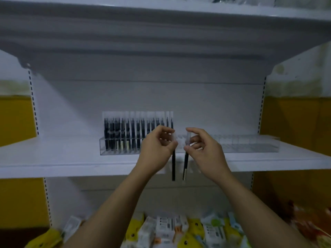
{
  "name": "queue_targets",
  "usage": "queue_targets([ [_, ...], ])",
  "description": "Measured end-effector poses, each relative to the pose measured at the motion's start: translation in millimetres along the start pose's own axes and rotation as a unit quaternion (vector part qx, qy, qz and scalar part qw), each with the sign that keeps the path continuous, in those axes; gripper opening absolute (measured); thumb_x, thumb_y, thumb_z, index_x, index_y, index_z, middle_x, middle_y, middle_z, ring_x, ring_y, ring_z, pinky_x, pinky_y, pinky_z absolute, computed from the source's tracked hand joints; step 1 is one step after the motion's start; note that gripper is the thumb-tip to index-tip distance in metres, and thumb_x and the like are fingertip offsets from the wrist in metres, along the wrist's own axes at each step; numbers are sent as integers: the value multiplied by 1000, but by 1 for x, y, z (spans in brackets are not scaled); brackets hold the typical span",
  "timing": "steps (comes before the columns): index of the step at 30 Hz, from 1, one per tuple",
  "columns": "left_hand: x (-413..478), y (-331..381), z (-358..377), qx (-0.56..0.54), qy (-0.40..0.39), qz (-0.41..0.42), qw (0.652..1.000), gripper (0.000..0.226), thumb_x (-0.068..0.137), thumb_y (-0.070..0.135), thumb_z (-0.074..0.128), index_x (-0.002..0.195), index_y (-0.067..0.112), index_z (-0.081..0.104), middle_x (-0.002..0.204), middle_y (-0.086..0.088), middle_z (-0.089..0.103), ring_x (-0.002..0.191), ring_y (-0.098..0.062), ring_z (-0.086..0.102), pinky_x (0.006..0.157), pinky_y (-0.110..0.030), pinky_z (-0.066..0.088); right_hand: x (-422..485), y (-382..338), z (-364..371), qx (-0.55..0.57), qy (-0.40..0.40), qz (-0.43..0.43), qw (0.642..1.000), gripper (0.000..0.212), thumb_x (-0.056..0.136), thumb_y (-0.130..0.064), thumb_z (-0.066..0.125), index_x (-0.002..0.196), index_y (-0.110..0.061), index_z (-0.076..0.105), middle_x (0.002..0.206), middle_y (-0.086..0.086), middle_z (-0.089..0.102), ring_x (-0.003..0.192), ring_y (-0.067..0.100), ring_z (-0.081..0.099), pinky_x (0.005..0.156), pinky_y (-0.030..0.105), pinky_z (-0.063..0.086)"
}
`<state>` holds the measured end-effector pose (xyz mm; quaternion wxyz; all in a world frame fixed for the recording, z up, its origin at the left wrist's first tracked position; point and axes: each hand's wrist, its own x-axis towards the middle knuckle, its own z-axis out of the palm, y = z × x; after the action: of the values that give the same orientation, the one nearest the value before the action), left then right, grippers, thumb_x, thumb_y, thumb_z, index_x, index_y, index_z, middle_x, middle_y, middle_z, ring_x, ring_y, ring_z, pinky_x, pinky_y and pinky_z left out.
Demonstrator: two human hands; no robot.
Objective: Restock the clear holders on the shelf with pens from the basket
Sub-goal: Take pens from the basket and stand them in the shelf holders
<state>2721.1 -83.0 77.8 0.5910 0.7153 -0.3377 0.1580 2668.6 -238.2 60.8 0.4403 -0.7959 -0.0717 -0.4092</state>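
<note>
Before the half-filled clear holder (250,149), left hand (157,145) and right hand (202,145) each pinch, apparently, one pen (173,167); next, seat them in empty slots.

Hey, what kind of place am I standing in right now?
Probably a stationery shop or store aisle. White slotted retail shelving holds a clear holder half filled with upright black pens, and packaged goods are heaped on the shelf below. Each hand grips one pen.
</note>
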Motion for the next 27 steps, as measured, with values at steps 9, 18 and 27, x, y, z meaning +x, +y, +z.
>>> queue_targets([
  [9,72,21,-16,70,7,55,996,21,87,23,69,99,37,58,97,11,65,81,-2,65,65,-18,55,69,-10,3,5,13,-35,999,41,83,-15,74,105,-42,53,89,-7,63,71,2,61,63,9,48],
  [18,132,15,-11,135,45,121,982,18,86,23,71,101,30,64,88,13,66,82,3,63,70,-10,50,136,2,18,18,42,-50,998,37,85,-13,72,110,-35,53,89,-7,61,69,2,60,60,6,47],
  [27,153,-4,-7,173,37,122,977,20,87,21,70,105,26,65,88,12,64,80,5,60,68,-5,47,157,28,34,32,35,-27,999,39,84,-11,72,107,-36,53,88,-5,62,66,5,59,60,10,49],
])
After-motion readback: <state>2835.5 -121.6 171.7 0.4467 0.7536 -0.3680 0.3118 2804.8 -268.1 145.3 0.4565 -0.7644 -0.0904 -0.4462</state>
